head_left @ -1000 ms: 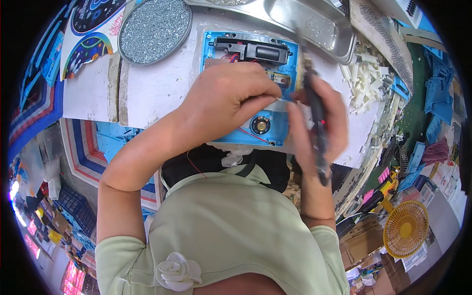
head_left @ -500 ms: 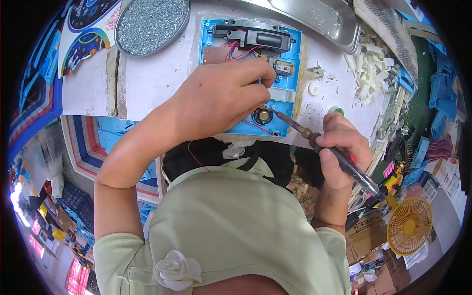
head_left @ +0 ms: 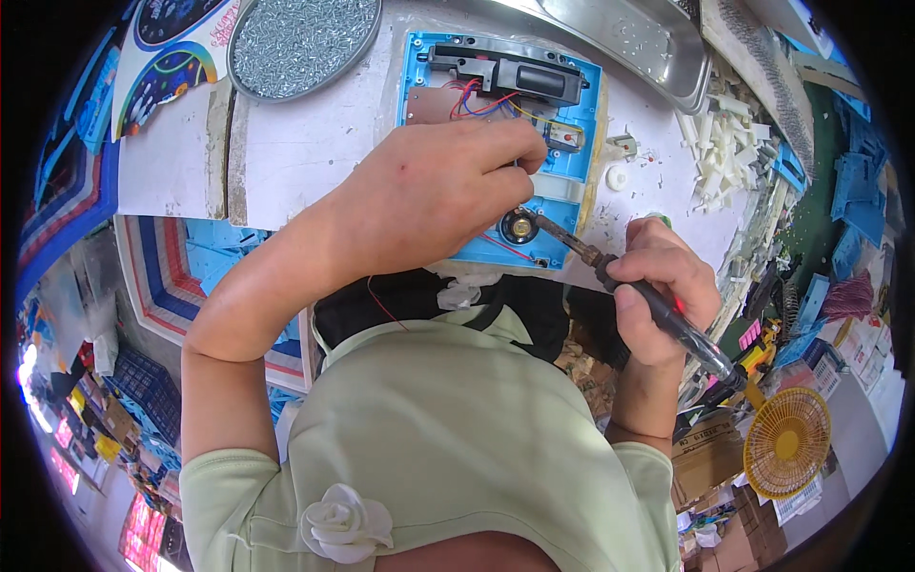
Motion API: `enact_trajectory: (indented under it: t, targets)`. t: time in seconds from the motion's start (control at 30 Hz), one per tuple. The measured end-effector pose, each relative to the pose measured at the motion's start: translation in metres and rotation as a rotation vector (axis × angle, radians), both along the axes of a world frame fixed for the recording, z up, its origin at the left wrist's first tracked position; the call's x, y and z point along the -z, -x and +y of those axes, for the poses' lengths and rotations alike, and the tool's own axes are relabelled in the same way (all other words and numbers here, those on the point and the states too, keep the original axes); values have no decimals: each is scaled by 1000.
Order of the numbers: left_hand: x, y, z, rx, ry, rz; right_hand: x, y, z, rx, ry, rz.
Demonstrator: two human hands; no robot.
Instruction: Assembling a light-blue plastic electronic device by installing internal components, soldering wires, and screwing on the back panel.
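Note:
My right hand point(head_left: 667, 291) grips a soldering iron point(head_left: 672, 322) by its dark handle. Its tip meets the upper right edge of a small round speaker point(head_left: 519, 227) in a light blue plastic casing point(head_left: 481, 250). Over the casing, my left hand point(head_left: 443, 186) is closed, thumb and fingers pinched together just above the speaker; whatever they pinch is hidden. Red, blue and yellow wires point(head_left: 469, 103) run beside a brown circuit board point(head_left: 429, 105), partly covered by my left hand. A black plastic part point(head_left: 534, 81) spans the casing's far end.
A round tray point(head_left: 303, 43) heaped with small screws stands at the far left, and a metal tray point(head_left: 658, 57) at the far right. White plastic pieces point(head_left: 724, 157) lie piled on the right of the table. A yellow fan point(head_left: 786, 443) is at lower right.
The table, casing and trays sit slightly further right in view. Both hands keep nearly the same pose, with the iron's tip still at the speaker's edge.

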State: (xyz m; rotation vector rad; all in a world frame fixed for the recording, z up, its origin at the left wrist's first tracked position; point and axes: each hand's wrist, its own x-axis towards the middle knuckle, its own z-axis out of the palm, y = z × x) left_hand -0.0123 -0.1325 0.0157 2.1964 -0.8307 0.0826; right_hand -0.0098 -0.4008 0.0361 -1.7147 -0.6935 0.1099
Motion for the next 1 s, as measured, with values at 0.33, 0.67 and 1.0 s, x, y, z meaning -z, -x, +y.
enact_trajectory:
  t: [0.33, 0.67, 1.0]
  targets:
    - [-2, 1, -2, -16, -16, -7, -3, -1, 3, -13, 33, -38]
    - [-4, 1, -2, -13, -44, 9, -8, 1, -8, 26, -18, -35]
    - [-7, -2, 2, 16, 8, 61, -8, 4, -19, 54, -73, -46]
